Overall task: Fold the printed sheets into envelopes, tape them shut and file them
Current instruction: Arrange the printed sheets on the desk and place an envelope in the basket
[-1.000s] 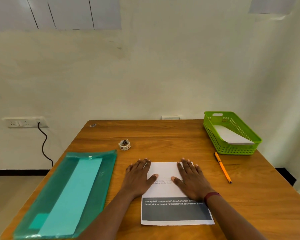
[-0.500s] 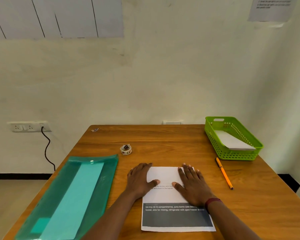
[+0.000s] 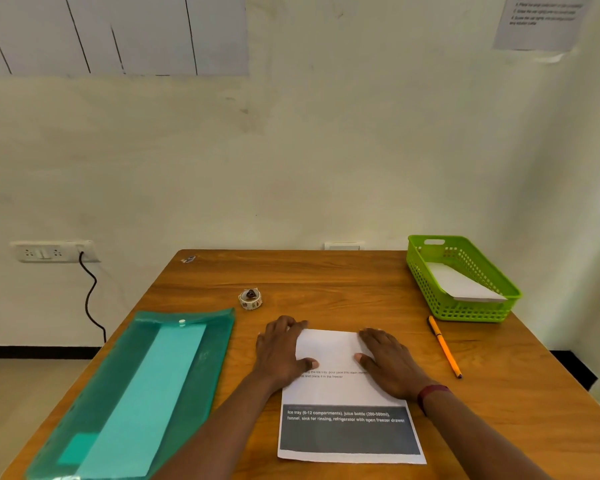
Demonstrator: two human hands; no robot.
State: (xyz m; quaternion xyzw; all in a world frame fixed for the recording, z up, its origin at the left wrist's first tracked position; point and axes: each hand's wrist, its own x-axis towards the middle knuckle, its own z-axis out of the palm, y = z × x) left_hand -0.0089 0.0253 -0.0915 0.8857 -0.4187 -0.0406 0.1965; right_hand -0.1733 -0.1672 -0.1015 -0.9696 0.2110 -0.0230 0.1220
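The printed sheet (image 3: 340,393) is lying flat on the wooden table (image 3: 326,278) right in front of the person, its dark banner of text nearest them. Its far part is showing plain white, so it looks to me as though a first fold has been laid over there. The left hand (image 3: 281,351) and right hand (image 3: 388,362) are both pressing down on that far part, palms down and fingers spread nearly straight, thumbs pointing inward, gripping nothing. A dark red band (image 3: 432,393) is sitting on the right wrist. The roll of tape (image 3: 250,299) is waiting untouched just beyond the left hand, and an orange pen (image 3: 444,346) is lying to the right. In the far right corner, a green basket (image 3: 426,282) is holding one folded white paper (image 3: 465,285). On the left, a green plastic folder (image 3: 142,386) is lying closed. I'd say the work on this sheet is only beginning: more folding, the taping and the filing are all left.
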